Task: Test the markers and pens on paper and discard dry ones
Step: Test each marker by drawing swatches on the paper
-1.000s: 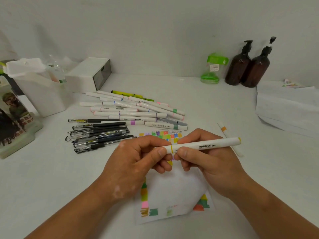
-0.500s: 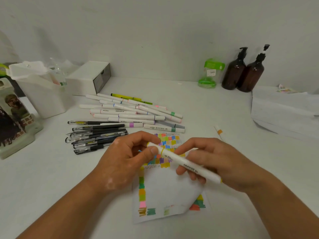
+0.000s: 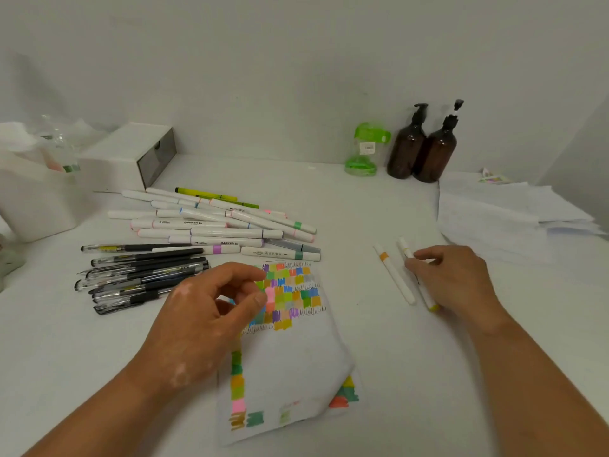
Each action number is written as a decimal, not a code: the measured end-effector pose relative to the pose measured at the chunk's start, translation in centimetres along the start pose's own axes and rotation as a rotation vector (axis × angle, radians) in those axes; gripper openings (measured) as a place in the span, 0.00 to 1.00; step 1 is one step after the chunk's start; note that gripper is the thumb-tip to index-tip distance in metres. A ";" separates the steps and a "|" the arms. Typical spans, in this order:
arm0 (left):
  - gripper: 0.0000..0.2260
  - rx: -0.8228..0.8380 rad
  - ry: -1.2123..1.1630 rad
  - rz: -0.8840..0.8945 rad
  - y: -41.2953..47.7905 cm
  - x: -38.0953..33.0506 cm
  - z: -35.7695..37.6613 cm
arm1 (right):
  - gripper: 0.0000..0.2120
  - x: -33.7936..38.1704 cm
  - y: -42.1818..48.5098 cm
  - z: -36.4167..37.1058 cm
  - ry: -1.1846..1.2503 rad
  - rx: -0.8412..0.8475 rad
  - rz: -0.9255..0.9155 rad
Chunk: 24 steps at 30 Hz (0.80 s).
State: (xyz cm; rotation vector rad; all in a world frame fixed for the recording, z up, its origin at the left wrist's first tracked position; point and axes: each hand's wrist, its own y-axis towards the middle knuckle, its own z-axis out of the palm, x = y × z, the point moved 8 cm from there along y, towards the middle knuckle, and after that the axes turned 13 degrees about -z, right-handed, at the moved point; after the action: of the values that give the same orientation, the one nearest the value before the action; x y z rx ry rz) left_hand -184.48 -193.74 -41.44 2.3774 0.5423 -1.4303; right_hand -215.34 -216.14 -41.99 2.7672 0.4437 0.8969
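A folded sheet of test paper (image 3: pixel 293 357) covered in colour swatches lies in front of me. My left hand (image 3: pixel 204 318) hovers over its left part, fingers loosely curled and apart, holding nothing. To the right, my right hand (image 3: pixel 458 278) rests on the table with thumb and fingers on a white marker with a yellow band (image 3: pixel 430 303), which lies beside a white marker with an orange band (image 3: pixel 393 278). A pile of white markers (image 3: pixel 224 222) and a bundle of black pens (image 3: pixel 141 275) lie at the back left.
A white bin (image 3: pixel 36 199) and a white box (image 3: pixel 131 156) stand at the far left. A green container (image 3: pixel 364 150) and two brown pump bottles (image 3: pixel 425 146) stand by the wall. A stack of white paper (image 3: pixel 514 219) lies at the right.
Both hands held the yellow marker over the paper. My left hand has let go, and my right hand has carried the marker right and down onto the table beside the orange marker.
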 end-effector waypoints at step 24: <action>0.03 -0.043 -0.049 -0.081 0.8 1.1 -1.1 | 0.13 20.7 -0.6 12.1 -0.398 0.346 -0.752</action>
State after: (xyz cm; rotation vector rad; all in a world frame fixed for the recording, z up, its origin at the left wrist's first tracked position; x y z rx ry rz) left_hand -182.73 -193.78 -41.87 2.3054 0.6573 -1.4913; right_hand -192.32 -209.69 -40.64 2.5827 1.5201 0.0928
